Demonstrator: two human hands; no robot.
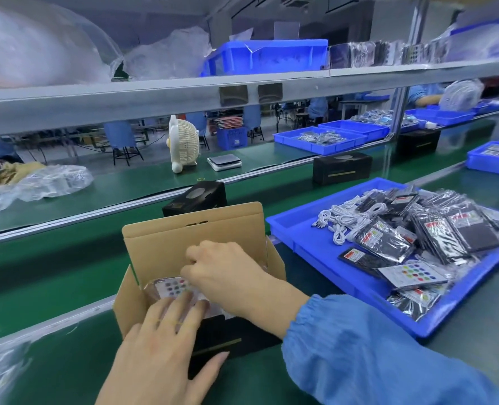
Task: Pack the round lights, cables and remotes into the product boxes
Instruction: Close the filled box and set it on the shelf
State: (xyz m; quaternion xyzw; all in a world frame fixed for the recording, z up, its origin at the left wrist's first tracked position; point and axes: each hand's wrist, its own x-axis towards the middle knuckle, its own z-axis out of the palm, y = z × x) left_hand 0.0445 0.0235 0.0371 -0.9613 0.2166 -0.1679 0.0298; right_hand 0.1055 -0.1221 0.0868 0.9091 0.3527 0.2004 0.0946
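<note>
The green conveyor bench is running across in front of you, and the big blue tray is sitting on it to your right, heaped with bagged remotes and coiled white cables. Directly ahead of you the open product box is standing with its brown lid flap upright, and two closed black boxes are resting farther along the belt. Your right hand, in its blue sleeve, is reaching down inside the box with fingers curled; what they are gripping I cannot tell. Your left hand is lying spread and flat, fingers apart, pressing on a bagged remote with coloured buttons that is lying inside the box over clear wrapping.
</note>
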